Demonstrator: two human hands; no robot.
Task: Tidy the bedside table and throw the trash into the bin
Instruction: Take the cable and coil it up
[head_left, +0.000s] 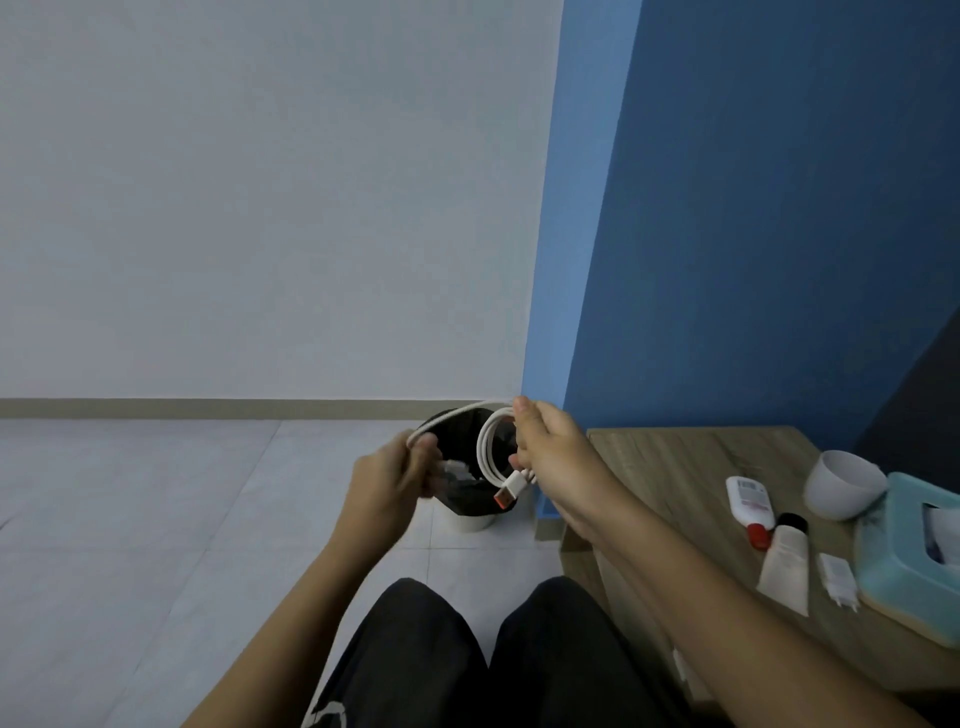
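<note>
Head view: both forearms reach forward from the bottom edge, bare, over dark-trousered knees. Right hand (550, 452) is raised in front of the table's (691, 467) left corner, back of hand to camera, wrist bent a little, fingers curled shut around a coiled white cable (488, 452); thumb tip sticks up at the top of the coil, loops hang down on the hand's left side. USB plug (506, 491) with an orange insert dangles from the bottom of the coil. A loose strand of the same cable arcs left from the top of the coil to the left hand (392, 480), which sits lower and to the left, fingers closed in a pinch on the strand's end (exact fingertip contact hard to see, motion blur). Hands are near each other but apart, linked only by the cable.

Behind and below the hands, on the tiled floor, stands the bin (462, 499) with a black liner, against the white wall by the blue corner; some whitish crumpled trash shows inside.

On the wooden table, right side: white bottle with red cap (748, 501) lying down, cream tube with black cap (785, 564) lying beside it, touching or nearly so, small white charger plug (837, 576) just right of the tube, grey-white cup (844, 484) tipped on its side, teal tissue box (904, 561) at the right edge.
</note>
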